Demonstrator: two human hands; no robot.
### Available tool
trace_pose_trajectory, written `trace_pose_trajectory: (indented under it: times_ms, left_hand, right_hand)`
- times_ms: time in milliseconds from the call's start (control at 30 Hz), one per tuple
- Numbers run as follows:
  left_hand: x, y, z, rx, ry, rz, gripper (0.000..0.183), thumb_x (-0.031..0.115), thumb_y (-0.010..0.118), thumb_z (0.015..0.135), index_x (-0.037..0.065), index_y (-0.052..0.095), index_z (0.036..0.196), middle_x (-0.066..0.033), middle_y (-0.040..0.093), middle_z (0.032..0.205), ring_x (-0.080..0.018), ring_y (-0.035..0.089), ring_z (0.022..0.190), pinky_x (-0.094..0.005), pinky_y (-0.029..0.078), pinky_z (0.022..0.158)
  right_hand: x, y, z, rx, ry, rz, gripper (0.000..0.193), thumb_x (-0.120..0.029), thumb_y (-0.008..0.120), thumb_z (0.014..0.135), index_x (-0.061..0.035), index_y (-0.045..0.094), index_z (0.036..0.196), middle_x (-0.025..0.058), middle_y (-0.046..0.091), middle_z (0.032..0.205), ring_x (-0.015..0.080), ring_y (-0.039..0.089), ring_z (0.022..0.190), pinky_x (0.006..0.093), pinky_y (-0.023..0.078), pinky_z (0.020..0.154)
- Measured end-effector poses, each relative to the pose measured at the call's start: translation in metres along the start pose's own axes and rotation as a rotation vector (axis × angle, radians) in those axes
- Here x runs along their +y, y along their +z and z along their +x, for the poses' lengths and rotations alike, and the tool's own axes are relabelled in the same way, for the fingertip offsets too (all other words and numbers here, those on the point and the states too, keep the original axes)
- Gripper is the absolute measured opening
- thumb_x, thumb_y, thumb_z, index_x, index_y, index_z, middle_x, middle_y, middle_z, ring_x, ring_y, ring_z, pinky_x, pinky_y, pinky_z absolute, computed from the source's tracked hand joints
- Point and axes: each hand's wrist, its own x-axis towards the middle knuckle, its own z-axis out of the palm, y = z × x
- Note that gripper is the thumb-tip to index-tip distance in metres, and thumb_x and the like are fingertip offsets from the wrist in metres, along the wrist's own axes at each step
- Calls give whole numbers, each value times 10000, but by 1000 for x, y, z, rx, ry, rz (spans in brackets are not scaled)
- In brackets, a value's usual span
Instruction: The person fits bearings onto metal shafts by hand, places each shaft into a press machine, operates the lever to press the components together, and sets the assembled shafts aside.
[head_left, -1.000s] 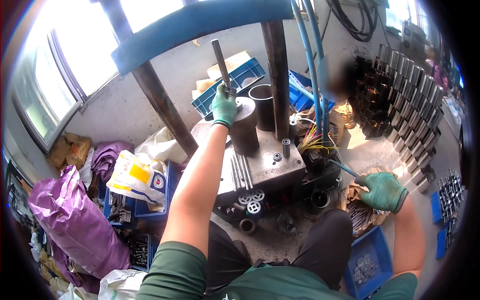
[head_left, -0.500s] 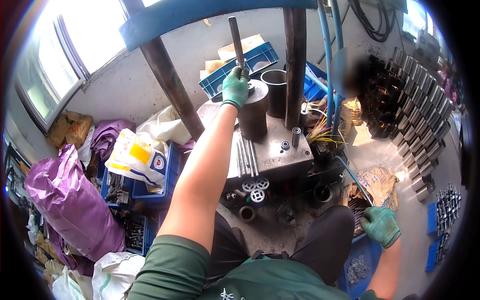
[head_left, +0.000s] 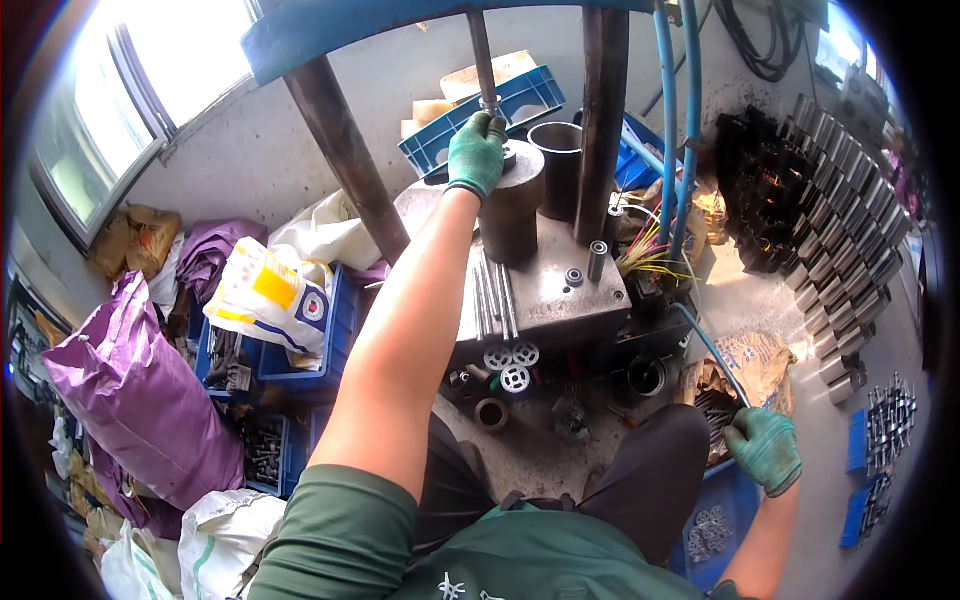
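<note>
Two green knit gloves (head_left: 468, 172): left hand (head_left: 477, 152) curled around smooth steel rod (head_left: 482, 52), right hand (head_left: 765, 452) wrapped around slim blue lever (head_left: 711, 349).

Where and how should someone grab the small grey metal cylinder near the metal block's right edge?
Probably the upper wall of the small grey cylinder, from the near right: it stands upright, with a low metal ring at its left and a dark metal pillar behind.

Grey rod (head_left: 482, 50) near-upright, thin blue lever (head_left: 714, 353) aslant
</note>
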Motion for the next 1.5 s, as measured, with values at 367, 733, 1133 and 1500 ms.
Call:
trace_pose_trajectory:
  times_ms: [367,733,1133,1500]
  left_hand:
    - [14,2,-7,36,63,181,225,229,614,1090,21,683,1144,-7,646,815,-97,565,702,-284,491,653]
    - [10,-5,-5,-9,-52,-39,237,206,596,1097,5,692,1178,4,616,833,-78,578,699,-255,588,593]
    - [8,-6,-7,14,-2,88,233,205,608,1090,14,705,1181,-3,639,865,-85,595,755,-255,564,667]
    - [22,0,-12,8,-42,22,216,190,640,1072,8,728,1146,7,638,846,-80,584,722,-250,564,634]
  right_hand:
    - [-1,-2,-2,16,31,39,174,-190,712,821,-19,716,787,229,688,805,426,685,778,494,548,720]
    - [3,-56,89,456,-105,271,222,-12,622,925,8,704,1129,175,733,1009,263,715,911,354,558,844]
    - [22,-87,162,515,-161,137,252,-66,645,983,-3,681,1224,152,738,1103,232,711,935,334,585,830]
    - [5,-19,6,-291,-100,46,180,-166,696,785,-24,758,876,214,716,860,414,702,807,474,568,735]
